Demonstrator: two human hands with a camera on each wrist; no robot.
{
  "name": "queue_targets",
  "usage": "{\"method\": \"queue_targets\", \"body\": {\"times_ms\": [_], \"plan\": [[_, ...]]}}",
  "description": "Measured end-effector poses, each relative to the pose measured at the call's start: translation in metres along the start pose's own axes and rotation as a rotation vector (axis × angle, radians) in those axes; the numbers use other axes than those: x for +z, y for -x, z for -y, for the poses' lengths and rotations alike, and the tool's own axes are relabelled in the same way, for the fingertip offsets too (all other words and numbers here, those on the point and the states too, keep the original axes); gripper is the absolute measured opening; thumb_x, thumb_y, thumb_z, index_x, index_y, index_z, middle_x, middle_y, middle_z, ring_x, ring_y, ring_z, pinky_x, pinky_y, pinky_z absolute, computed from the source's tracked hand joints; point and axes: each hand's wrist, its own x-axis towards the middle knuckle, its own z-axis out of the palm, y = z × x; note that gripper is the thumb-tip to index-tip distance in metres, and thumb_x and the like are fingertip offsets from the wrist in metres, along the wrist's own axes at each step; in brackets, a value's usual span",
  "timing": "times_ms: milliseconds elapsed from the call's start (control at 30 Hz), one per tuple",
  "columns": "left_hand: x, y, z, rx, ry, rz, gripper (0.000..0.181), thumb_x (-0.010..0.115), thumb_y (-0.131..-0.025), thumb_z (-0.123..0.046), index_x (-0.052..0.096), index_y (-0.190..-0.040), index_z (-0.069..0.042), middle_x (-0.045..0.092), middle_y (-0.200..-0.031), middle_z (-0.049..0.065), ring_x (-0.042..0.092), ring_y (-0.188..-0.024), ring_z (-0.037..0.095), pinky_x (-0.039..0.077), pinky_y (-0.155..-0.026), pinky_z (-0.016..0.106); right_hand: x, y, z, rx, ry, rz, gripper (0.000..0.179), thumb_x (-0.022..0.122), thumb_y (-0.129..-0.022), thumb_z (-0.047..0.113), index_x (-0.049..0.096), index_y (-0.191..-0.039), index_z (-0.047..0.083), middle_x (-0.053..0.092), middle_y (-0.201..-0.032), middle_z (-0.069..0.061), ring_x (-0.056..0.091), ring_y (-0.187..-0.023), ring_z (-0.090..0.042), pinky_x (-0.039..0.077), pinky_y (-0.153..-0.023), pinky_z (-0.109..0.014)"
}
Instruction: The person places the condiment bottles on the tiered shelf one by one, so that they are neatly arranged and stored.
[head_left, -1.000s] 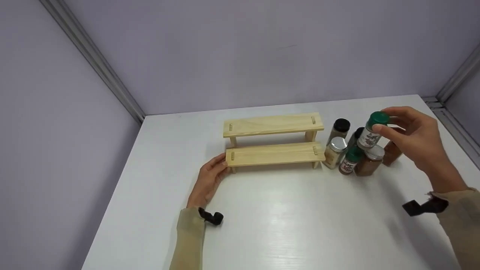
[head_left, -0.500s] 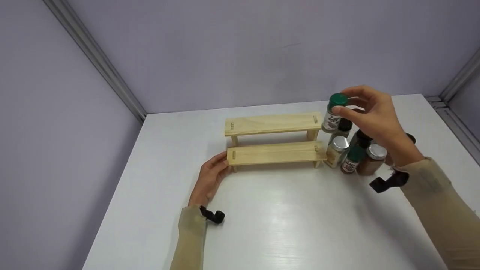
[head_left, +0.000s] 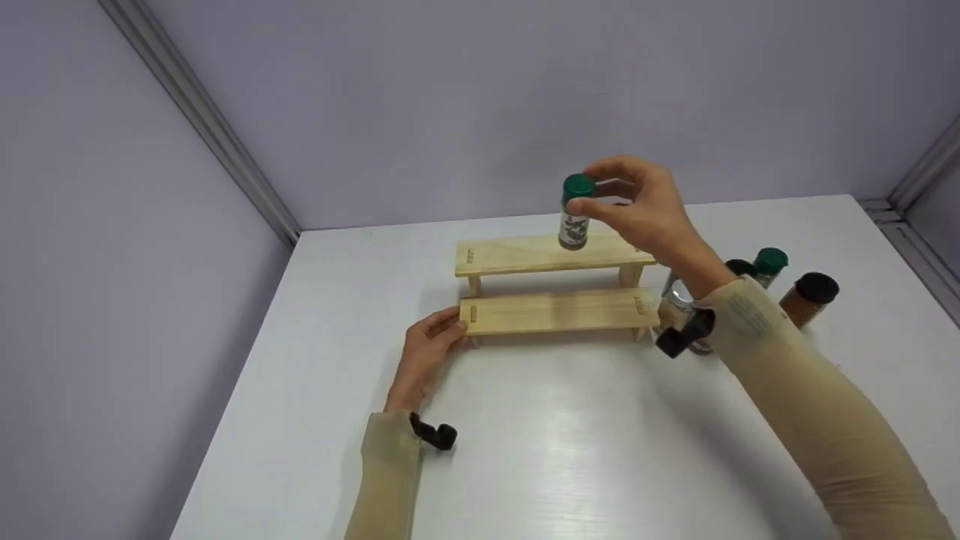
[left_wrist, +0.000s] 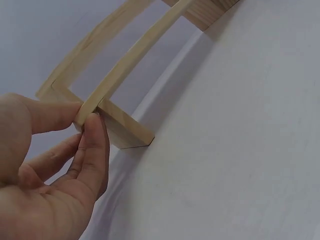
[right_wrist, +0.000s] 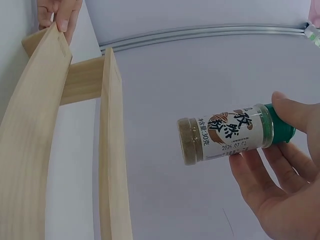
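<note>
My right hand (head_left: pixel 637 202) holds a spice jar (head_left: pixel 574 225) by its green cap, upright above the upper step of a two-step wooden spice rack (head_left: pixel 555 313). In the right wrist view the spice jar (right_wrist: pixel 230 131) shows a white printed label and brown powder inside; thumb and fingers grip it near the cap. My left hand (head_left: pixel 427 349) pinches the left end of the rack's lower step. The left wrist view shows that wooden rack (left_wrist: pixel 130 62) with thumb and fingers of the left hand (left_wrist: pixel 60 170) on either side of the board's end.
Right of the rack stand several spice jars, partly hidden by my right forearm. Among them are a silver-capped jar (head_left: pixel 679 300), a green-capped jar (head_left: pixel 771 264) and a black-capped jar (head_left: pixel 810 298). Behind the white table (head_left: pixel 510 450) rises a pale wall (head_left: pixel 450 112).
My right hand has carried the green-capped spice jar leftward, from over the group of jars to above the rack's upper step. The left hand stays on the lower step's end.
</note>
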Motion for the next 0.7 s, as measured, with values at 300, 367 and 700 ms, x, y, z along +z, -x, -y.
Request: {"method": "queue_targets", "body": {"times_ms": [300, 367, 700], "plan": [[-0.003, 0.0, -0.002, 0.002, -0.028, -0.005, 0.043, 0.072, -0.104, -0.011, 0.063, -0.145, -0.003, 0.065, -0.141, 0.016, 0.065, -0.126, 0.024, 0.06, -0.105, 0.031, 0.05, -0.025, -0.001, 0.02, -0.053, 0.042, 0.037, 0.089, -0.091, 0.018, 0.073, -0.123, 0.01, 0.071, -0.123, -0.005, 0.073, -0.112, -0.02, 0.062, -0.093, -0.03], [-0.004, 0.0, -0.002, -0.003, -0.037, -0.007, 0.042, 0.071, -0.104, -0.011, 0.064, -0.145, -0.004, 0.066, -0.141, 0.015, 0.065, -0.126, 0.023, 0.06, -0.105, 0.031, 0.059, -0.028, -0.002, 0.026, -0.058, 0.048, 0.037, 0.089, -0.091, 0.019, 0.073, -0.124, 0.01, 0.071, -0.124, -0.006, 0.073, -0.113, -0.021, 0.062, -0.092, -0.031], [-0.002, -0.002, -0.004, 0.007, -0.055, 0.016, 0.044, 0.071, -0.104, -0.011, 0.062, -0.147, -0.003, 0.063, -0.145, 0.017, 0.063, -0.13, 0.026, 0.059, -0.107, 0.032, 0.089, -0.039, -0.012, 0.053, -0.091, 0.048, 0.039, 0.089, -0.091, 0.02, 0.071, -0.124, 0.01, 0.069, -0.126, -0.007, 0.071, -0.118, -0.024, 0.062, -0.095, -0.038]]}}
